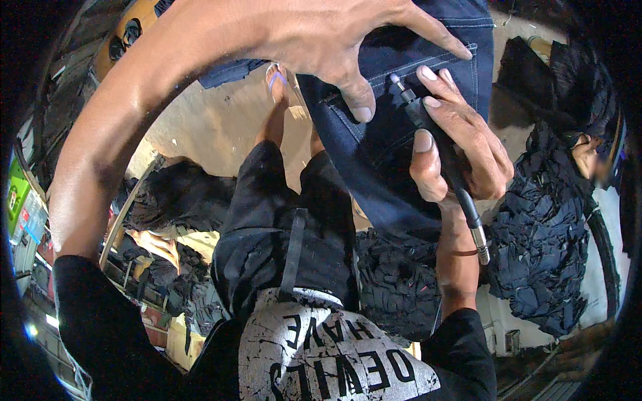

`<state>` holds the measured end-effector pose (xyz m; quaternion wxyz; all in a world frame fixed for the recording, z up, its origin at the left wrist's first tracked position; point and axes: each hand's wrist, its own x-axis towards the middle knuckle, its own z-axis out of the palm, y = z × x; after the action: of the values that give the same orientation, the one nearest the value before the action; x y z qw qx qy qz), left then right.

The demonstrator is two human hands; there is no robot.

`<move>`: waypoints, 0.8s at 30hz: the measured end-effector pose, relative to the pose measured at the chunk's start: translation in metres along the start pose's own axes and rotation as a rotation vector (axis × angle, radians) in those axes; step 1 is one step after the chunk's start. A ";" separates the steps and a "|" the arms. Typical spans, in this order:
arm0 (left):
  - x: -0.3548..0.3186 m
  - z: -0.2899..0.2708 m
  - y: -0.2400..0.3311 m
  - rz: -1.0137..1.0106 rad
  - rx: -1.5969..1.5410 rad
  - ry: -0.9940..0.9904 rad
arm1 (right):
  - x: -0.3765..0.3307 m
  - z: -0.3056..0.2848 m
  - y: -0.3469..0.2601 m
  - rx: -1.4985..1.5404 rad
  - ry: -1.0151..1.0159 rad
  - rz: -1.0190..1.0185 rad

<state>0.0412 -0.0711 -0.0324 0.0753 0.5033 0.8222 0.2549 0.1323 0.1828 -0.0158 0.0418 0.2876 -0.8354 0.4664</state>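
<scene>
Dark blue denim jeans [394, 187] with pale stitching hang in front of me, a pocket near the top. My left hand [311, 37] lies spread on the cloth, thumb and fingers wide apart. In my right hand [471, 144] is a black pen-shaped grinder [416, 112], pinched between thumb and fingers. Its small rounded bit [394, 78] is at the denim just below the pocket's top seam; I cannot tell if it touches. The grinder's rear ends in a metal fitting [479, 244] over my right wrist.
Heaped black garments [538, 247] stand at the right, with another pile [398, 281] under the jeans. More dark cloth [177, 194] lies at the left. Another person [586, 157] is at the far right. My sandalled foot [277, 83] rests on the brown floor [214, 127].
</scene>
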 end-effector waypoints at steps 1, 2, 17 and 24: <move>-0.001 0.001 0.002 -0.006 0.004 -0.001 | 0.000 0.000 -0.001 -0.006 -0.005 0.011; -0.001 0.001 0.002 -0.014 0.014 -0.003 | -0.001 -0.001 -0.002 -0.007 -0.007 0.019; 0.052 0.029 0.016 -0.072 0.060 -0.015 | -0.004 0.001 -0.004 -0.009 0.033 0.073; 0.036 0.027 0.018 -0.094 0.066 -0.019 | -0.005 0.000 -0.002 -0.033 0.049 0.080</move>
<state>0.0486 -0.0240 -0.0421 0.0786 0.4686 0.8522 0.2190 0.1371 0.1843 -0.0162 0.0484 0.2416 -0.8527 0.4606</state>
